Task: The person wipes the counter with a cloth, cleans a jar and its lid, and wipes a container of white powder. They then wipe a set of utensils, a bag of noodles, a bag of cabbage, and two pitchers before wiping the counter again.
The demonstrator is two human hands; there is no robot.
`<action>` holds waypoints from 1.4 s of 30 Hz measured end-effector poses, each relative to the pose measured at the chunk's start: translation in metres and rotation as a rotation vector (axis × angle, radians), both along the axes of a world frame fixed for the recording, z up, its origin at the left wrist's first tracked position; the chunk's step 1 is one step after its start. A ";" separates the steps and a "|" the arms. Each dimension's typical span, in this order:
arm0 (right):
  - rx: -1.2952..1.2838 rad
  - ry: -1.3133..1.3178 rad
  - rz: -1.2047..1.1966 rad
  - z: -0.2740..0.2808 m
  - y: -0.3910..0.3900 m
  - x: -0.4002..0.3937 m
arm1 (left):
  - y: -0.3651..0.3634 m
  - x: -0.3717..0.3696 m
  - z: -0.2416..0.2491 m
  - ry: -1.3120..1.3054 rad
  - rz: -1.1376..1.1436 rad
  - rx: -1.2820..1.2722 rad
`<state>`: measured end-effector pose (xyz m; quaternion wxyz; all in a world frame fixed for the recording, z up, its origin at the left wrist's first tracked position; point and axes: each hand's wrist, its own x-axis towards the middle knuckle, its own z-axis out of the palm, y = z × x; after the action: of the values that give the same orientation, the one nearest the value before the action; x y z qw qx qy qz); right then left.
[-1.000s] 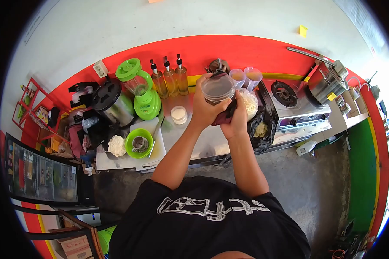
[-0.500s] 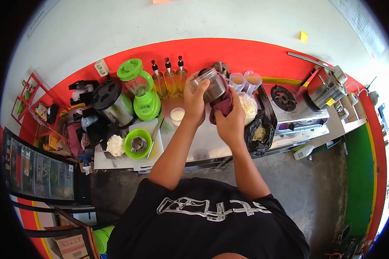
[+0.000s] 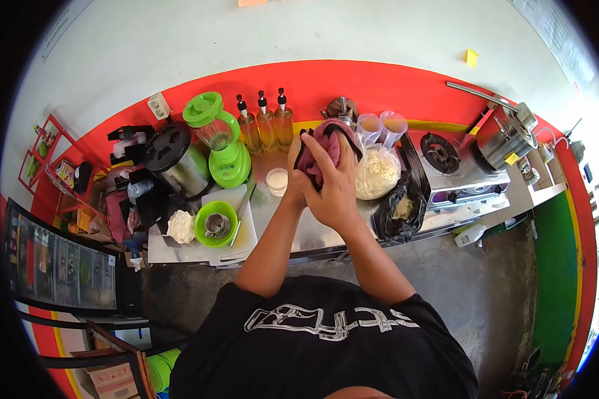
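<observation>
Above the steel counter, my left hand [image 3: 297,174] is closed around the side of a bundle, where the clear container seen a moment before is now hidden. A maroon cloth [image 3: 329,143] with dark edging covers it. My right hand [image 3: 333,186] presses on the cloth from the near side, its fingers bent over the folds. Just left of my wrists stands a small cup of white contents [image 3: 277,181]. To the right of my hands sits a clear plastic bag of pale shreds [image 3: 378,174].
Left on the counter are a green blender [image 3: 227,163], bottles with black pourers [image 3: 266,130], and a green bowl [image 3: 203,233] holding a metal cup. Rightward stand two plastic cups [image 3: 393,126], a black bag [image 3: 402,213], a gas stove [image 3: 466,176] and a large pot [image 3: 506,139].
My right hand has brought the cloth over the clear container, which was visible in my left hand before. Both hands have come closer together.
</observation>
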<state>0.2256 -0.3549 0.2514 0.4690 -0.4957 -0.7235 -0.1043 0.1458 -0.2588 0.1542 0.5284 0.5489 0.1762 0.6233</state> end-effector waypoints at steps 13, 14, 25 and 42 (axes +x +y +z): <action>-0.750 1.732 1.132 -0.040 0.044 0.062 | -0.018 -0.019 0.061 0.121 -0.332 0.066; -0.653 1.849 1.072 -0.045 0.041 0.057 | -0.013 -0.018 0.054 0.124 -0.273 0.084; -0.567 1.763 0.611 -0.044 0.045 0.085 | -0.032 0.010 0.070 0.702 0.221 0.378; -0.410 1.511 0.390 -0.036 0.031 0.059 | -0.038 0.014 0.066 0.684 0.288 0.213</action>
<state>0.2845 -0.3237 0.2157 0.7410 -0.3734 -0.2889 0.4775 0.1600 -0.2967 0.2199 0.2860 0.7467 0.3518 0.4867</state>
